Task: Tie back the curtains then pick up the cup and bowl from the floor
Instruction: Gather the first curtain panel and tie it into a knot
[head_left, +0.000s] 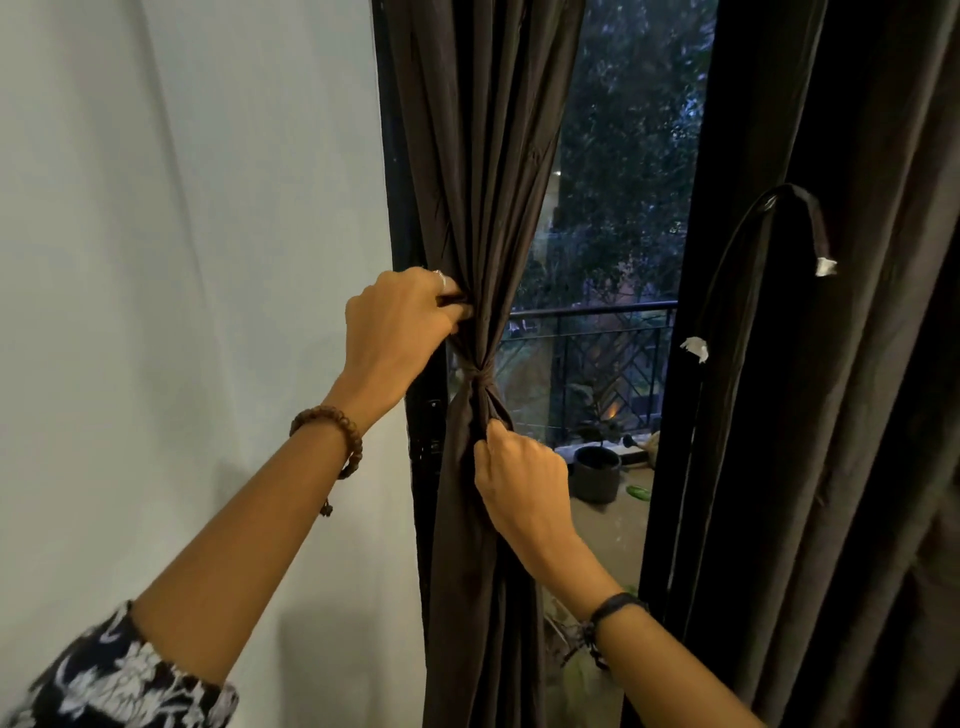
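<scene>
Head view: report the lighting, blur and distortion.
Head view: dim, even indoor light; soft arm shadows on the wall; sleeve blurred at the lower left corner; left hand and right hand sharp on the curtain; wide-angle bending at the edges.

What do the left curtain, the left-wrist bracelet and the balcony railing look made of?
Left curtain: dark brown woven fabric, matte, soft folds gathered at a tie; fibre unclear.
Bracelet: round brown beads, dull sheen, probably wood.
Balcony railing: thin dark bars, likely painted metal, seen through glass.
</scene>
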